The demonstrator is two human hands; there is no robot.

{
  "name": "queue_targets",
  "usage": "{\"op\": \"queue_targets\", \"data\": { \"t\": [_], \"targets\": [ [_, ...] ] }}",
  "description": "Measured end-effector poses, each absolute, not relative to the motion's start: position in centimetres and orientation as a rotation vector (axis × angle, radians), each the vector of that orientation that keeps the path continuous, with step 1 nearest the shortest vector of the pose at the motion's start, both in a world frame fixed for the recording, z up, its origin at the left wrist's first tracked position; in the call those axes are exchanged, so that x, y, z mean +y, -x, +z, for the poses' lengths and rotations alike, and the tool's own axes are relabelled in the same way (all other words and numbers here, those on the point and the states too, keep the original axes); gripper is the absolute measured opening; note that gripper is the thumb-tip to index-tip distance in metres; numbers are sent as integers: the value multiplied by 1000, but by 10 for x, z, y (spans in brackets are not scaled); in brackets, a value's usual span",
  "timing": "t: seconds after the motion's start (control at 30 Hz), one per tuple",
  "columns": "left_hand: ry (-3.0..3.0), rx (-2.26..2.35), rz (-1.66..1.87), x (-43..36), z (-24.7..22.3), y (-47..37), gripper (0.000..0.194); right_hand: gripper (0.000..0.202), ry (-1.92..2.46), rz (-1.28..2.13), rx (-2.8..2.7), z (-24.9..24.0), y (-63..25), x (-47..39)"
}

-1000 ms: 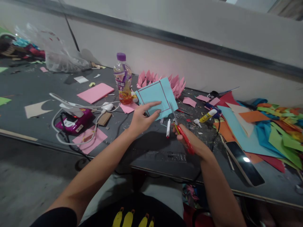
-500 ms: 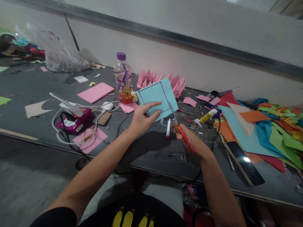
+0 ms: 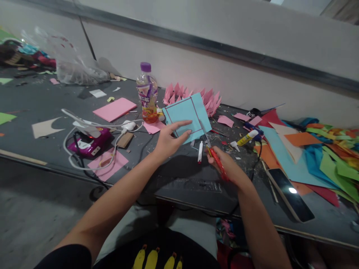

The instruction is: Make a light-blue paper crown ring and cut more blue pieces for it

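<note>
A light blue sheet of paper (image 3: 185,116) with dark ruled lines near its edges is held tilted above the table. My left hand (image 3: 171,140) grips its lower left part, thumb and fingers on the front face, the rest of the grip hidden behind. In my right hand (image 3: 224,162) are red-handled scissors (image 3: 218,162), their blades at the paper's lower right, along a ruled line. Whether the blades are parted is hard to make out. Below the paper lies a white marker (image 3: 200,152). Behind it stands a row of pink folded paper points (image 3: 211,101).
Left of the paper are a drink bottle (image 3: 147,93), pink paper (image 3: 114,109) and a purple power socket (image 3: 91,142) with looping white cables. To the right lie a yellow glue tube (image 3: 247,138), a phone (image 3: 290,194) and coloured paper sheets (image 3: 291,160). A wall runs behind the table.
Very little differs. The view has shifted slightly, so the table items appear a touch further right. Both hands, the paper and the scissors keep almost the same positions.
</note>
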State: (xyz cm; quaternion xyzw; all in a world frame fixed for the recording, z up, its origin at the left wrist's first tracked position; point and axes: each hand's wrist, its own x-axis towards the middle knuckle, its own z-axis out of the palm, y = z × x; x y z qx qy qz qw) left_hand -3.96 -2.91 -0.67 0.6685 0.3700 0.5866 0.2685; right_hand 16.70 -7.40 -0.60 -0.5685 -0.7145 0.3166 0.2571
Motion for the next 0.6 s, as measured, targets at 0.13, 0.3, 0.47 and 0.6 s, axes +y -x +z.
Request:
{"op": "queue_targets", "data": {
  "t": [0.13, 0.3, 0.47, 0.6],
  "targets": [
    [-1809, 1007, 1586, -29, -7, 40, 21, 13, 1576, 920, -1954, -3, -166, -75],
    [-1824, 1017, 1591, -28, -8, 41, 23, 11, 1580, 894, -1967, -8, -168, -74],
    [-1833, 989, 1614, -26, -11, 41, 23, 11, 1561, 877, -1973, -10, -168, -72],
    [-1804, 983, 1610, -26, -11, 41, 22, 11, 1556, 869, -1964, -8, -168, -72]
  ]
}}
